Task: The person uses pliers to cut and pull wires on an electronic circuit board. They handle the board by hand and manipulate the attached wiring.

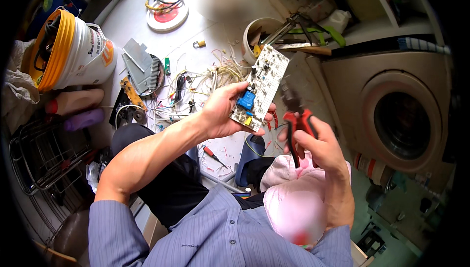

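The circuit board is resting in the left grip, which is cradling its near half from below, thumb lying along the left edge and fingertips showing past the right one. Just right of the board, the right grip is wrapping around the red-and-black pliers; their head is blurring, so I cannot fairly say whether the jaws are standing apart.

The board is looking thin, stiff and light, probably asking little strength but disliking any bending. The blue block and yellow block at its near end are likely relying on soldered legs, so they are making poor handles (tempting as that blue lump is looking). The long edges are offering the safest hold; solder points underneath, out of sight, may be pricking the palm. The pliers are seeming denser and rigid, their handles giving the surest purchase. Left of the board, loose wires are littering the floor.
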{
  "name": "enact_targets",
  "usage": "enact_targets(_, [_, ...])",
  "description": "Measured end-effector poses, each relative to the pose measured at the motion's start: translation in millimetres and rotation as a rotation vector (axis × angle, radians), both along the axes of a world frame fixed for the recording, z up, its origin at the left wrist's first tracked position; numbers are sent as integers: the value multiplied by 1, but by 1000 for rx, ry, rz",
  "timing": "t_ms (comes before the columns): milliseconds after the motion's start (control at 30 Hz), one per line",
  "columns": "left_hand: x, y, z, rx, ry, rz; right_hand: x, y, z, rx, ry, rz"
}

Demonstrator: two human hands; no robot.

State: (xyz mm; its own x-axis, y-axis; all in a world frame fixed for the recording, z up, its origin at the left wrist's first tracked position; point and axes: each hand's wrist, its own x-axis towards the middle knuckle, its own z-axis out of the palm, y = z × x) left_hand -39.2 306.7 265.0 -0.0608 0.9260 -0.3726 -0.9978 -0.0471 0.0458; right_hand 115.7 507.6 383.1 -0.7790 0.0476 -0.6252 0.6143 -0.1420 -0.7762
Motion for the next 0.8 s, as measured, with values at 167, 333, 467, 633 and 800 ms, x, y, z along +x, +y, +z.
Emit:
enact_targets(167, [-1, 0, 0, 66, -89, 42, 11, -6, -10, -560, 252, -158])
enact_targets(333, [-1, -3, -2, 76, -94, 54, 8, -14, -11, -285, 164, -121])
enact_targets(467, [-5, -4, -1, 72, -10, 104, 12, -27, -10, -296, 260, -84])
enact_targets(633, [-6, -2, 13, -156, 132, 183, 4, -29, -17, -88, 33, 88])
enact_targets(800, [-7, -7, 6, -224, 256, 193, 7, -26, -27, 865, 280, 365])
